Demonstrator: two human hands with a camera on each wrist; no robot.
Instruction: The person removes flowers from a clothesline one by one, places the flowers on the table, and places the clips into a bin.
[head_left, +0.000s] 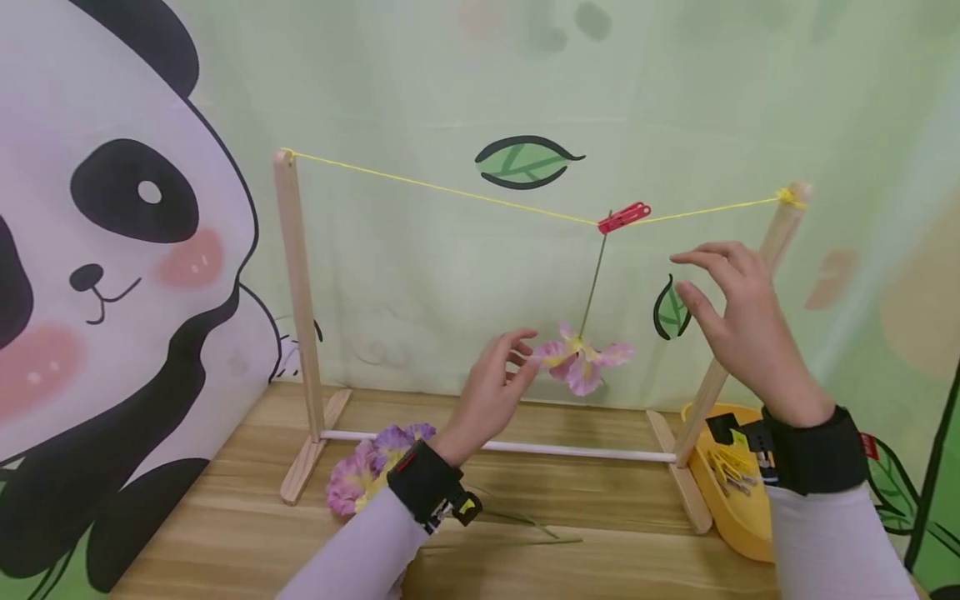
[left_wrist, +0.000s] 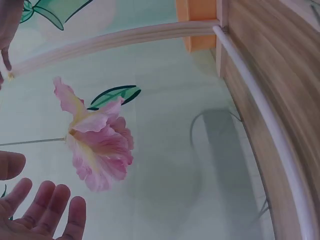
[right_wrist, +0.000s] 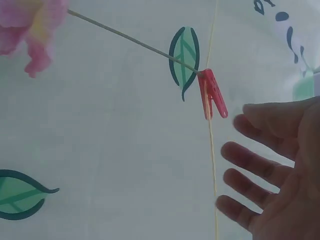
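A pink artificial flower (head_left: 583, 360) hangs head down by its thin green stem (head_left: 593, 283). A red clothespin (head_left: 624, 217) clips the stem to a yellow string (head_left: 435, 184), which sags at that spot. Beside the petals is my left hand (head_left: 491, 392), fingers loosely bent and nothing held; the left wrist view shows its fingers apart from the flower (left_wrist: 102, 140). My right hand (head_left: 738, 321) is raised right of the clothespin, thumb and fingers spread. In the right wrist view its fingers stand a little away from the clothespin (right_wrist: 211, 94).
Two wooden posts (head_left: 298, 292) joined by a white rod (head_left: 577, 452) carry the string. More pink and purple flowers (head_left: 360, 471) lie on the wooden table (head_left: 600, 500) under my left forearm. A yellow basket (head_left: 731, 517) with clips and yellow string stands at the right post's foot.
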